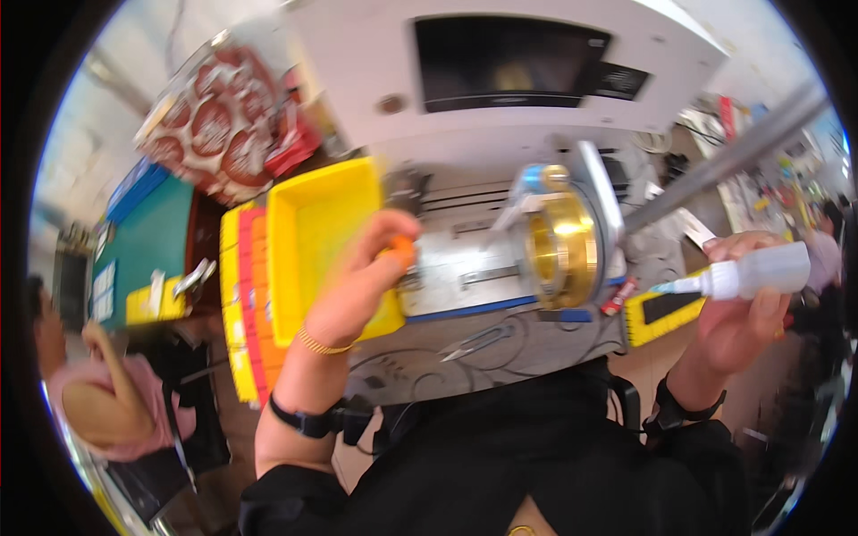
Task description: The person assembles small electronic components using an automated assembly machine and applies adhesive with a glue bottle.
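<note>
My left hand (353,286), blurred by motion and wearing a gold bracelet, is over the right side of a yellow plastic bin (331,210). Its fingers close on a small orange piece (404,253), too smeared to name more exactly. Out at the right, my right hand (726,335) grips a translucent squeeze bottle (776,270). The bottle lies sideways, its narrow nozzle toward the left. Between my hands stands a machine's metal bed (465,263), with a shiny gold-coloured ring (572,250) mounted upright at its right end.
A slim pointed metal tool (478,343) lies on the patterned tabletop (402,371). Behind the bed rises a white machine housing with a dark screen (509,67). A grey pole (724,161) slants across the right. At the left, a person in pink (112,402) sits by a green-topped table (152,237).
</note>
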Demonstrator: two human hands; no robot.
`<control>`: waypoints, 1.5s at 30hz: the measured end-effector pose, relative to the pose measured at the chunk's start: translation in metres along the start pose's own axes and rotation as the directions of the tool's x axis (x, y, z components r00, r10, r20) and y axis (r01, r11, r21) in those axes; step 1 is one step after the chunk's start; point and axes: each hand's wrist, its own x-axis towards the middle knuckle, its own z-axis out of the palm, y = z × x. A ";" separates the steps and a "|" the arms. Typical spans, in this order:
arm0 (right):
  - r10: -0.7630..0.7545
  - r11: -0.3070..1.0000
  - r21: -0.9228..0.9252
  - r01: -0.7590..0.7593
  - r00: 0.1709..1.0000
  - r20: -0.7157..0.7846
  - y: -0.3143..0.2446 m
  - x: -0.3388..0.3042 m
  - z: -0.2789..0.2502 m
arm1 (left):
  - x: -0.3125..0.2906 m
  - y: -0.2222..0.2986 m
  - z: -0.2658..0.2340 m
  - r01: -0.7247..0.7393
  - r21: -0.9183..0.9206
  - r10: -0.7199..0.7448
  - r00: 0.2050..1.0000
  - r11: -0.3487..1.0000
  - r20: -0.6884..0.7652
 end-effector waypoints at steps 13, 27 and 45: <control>0.079 0.671 -0.647 -0.361 0.903 -0.422 0.072 -0.006 -0.093 | -0.016 -0.003 0.009 -0.243 0.035 0.244 0.944 0.969 -0.224; -0.187 0.803 -0.394 0.447 0.816 0.547 0.016 -0.039 0.021 | -0.023 -0.006 0.002 -0.403 0.419 0.460 0.887 0.814 -0.039; -0.077 0.712 -0.534 0.456 0.807 0.586 0.060 -0.025 0.169 | -0.026 -0.014 0.007 -0.588 0.649 0.774 0.634 0.483 -0.001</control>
